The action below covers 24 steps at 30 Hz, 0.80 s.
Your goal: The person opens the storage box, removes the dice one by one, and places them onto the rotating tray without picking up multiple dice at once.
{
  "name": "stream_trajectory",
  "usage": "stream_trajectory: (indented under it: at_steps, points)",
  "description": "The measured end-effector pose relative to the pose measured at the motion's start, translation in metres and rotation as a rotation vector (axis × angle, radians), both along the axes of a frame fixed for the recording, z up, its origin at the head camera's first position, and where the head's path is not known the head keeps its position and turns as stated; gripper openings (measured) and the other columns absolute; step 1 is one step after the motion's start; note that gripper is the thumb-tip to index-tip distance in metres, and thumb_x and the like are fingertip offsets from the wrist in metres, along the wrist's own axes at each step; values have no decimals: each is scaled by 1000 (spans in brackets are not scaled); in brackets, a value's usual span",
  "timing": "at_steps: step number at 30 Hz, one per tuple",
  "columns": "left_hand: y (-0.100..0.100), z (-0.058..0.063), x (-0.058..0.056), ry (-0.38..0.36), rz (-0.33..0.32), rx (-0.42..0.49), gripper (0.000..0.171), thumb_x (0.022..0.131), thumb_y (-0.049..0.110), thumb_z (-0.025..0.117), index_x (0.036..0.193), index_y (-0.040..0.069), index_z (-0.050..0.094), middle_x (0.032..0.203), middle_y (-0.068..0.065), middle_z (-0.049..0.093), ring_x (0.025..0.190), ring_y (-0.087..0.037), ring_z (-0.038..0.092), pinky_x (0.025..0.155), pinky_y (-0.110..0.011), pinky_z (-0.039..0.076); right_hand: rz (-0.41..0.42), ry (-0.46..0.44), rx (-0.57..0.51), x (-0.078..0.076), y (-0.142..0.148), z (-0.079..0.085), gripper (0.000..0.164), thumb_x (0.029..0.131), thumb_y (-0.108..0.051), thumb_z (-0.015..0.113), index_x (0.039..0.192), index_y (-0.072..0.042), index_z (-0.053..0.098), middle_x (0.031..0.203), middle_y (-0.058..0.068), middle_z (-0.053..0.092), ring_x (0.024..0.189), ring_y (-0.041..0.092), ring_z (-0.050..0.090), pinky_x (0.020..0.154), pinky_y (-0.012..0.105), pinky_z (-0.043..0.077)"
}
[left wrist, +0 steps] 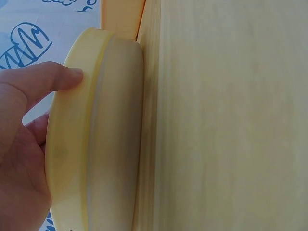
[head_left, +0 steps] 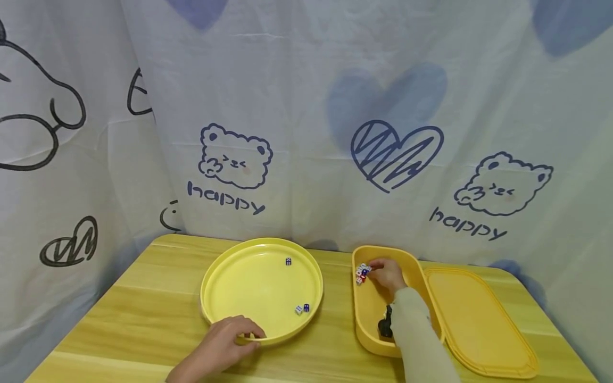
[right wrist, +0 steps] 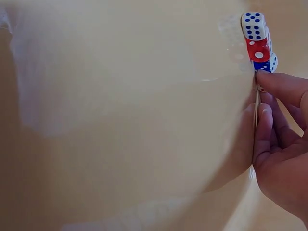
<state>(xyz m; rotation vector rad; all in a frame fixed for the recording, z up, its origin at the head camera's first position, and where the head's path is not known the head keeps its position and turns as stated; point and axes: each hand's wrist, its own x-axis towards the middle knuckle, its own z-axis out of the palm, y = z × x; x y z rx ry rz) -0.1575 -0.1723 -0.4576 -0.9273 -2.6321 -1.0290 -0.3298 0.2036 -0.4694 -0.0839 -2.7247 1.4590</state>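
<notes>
My left hand (head_left: pixel 225 340) grips the near rim of a round yellow tray (head_left: pixel 239 298); in the left wrist view the thumb lies across the tray's outer wall (left wrist: pixel 72 154). On the tray sit a dark blue die (head_left: pixel 288 261) at the back, plus a white die (head_left: pixel 299 309) and another blue die (head_left: pixel 306 308) near the right side. My right hand (head_left: pixel 389 274) is inside a yellow-orange box (head_left: pixel 366 340), at a cluster of white, red and blue dice (head_left: pixel 360 276). Its thumb (right wrist: pixel 279 84) overlaps a blue die (right wrist: pixel 261 66); whether the fingers pinch one is hidden.
A black object (head_left: pixel 385 325) lies in the box's near part, partly covered by the right sleeve (head_left: pixel 421 340). Right of the box rests its flat yellow-orange lid (head_left: pixel 483 319). All stand on a wood-grain table (head_left: pixel 139 298), with a printed cloth (head_left: pixel 306 106) hanging behind.
</notes>
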Motion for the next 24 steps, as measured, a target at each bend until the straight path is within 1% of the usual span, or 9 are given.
stream_trajectory:
  at_steps: [7, 10, 12, 14, 19, 21, 24]
  points:
    - [0, -1, 1, 0, 4, -5, 10, 83, 14, 75, 92, 18, 74, 87, 13, 67, 78, -1, 54, 63, -23, 45, 17, 6, 29, 0, 1, 0, 18, 81, 9, 65, 99, 12, 67, 97, 21, 66, 91, 32, 58, 85, 43, 47]
    - [0, 0, 2, -3, 3, -6, 10, 83, 14, 75, 92, 17, 74, 88, 12, 67, 78, -2, 55, 63, -23, 46, 22, 10, 47, 0, 2, 0, 18, 80, 7, 67, 98, 10, 68, 95, 19, 67, 90, 30, 58, 83, 40, 47]
    - [0, 0, 2, -9, 1, -6, 10, 83, 14, 75, 93, 17, 74, 88, 12, 67, 78, -2, 55, 64, -23, 46, 21, 5, 48, 0, 3, 1, 19, 80, 6, 69, 99, 9, 68, 95, 18, 67, 89, 29, 58, 80, 37, 48]
    - [0, 1, 2, -16, 1, -4, 10, 84, 14, 75, 93, 17, 74, 89, 12, 68, 79, -2, 55, 64, -23, 46, 13, -11, 20, 1, 4, 3, 20, 81, 6, 69, 100, 10, 67, 94, 17, 67, 87, 27, 58, 75, 33, 48]
    - [0, 2, 1, -2, 0, -3, 10, 83, 13, 76, 92, 17, 74, 88, 11, 67, 77, -1, 55, 62, -23, 45, 3, -65, -84, 3, 11, 9, 18, 85, 4, 67, 102, 10, 65, 93, 15, 65, 78, 21, 56, 65, 27, 47]
    - [0, 2, 1, 12, -2, 0, 11, 82, 13, 76, 92, 17, 74, 87, 11, 68, 77, -1, 55, 61, -23, 45, 2, -83, -110, 4, 13, 12, 17, 86, 3, 66, 101, 10, 64, 92, 12, 64, 76, 19, 56, 64, 26, 49]
    - [0, 3, 1, 18, -5, 7, 11, 82, 12, 76, 92, 17, 73, 87, 11, 68, 76, -1, 55, 61, -22, 45, 39, -78, -115, 6, 18, 19, 17, 88, 2, 64, 103, 10, 63, 93, 13, 65, 78, 22, 58, 68, 30, 51]
